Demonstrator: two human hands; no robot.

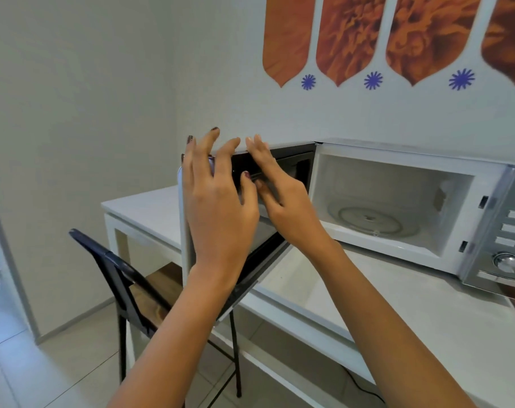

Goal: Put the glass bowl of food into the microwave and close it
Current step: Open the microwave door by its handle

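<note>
A white microwave (397, 160) stands on the white table (397, 304), its door (291, 163) swung wide to the left. The cavity holds only a glass turntable (377, 223). My left hand (218, 201) lies on the door's free outer edge, fingers spread over its top corner. My right hand (276, 195) rests flat against the door's dark inner face, fingers apart. Neither hand holds anything. No glass bowl of food is in view.
The silver control panel (512, 240) with buttons and a dial is at the right edge. A black chair (126, 275) with a wooden seat stands under the table's left end. A black cable (365, 384) runs under the table. Walls close in behind and at left.
</note>
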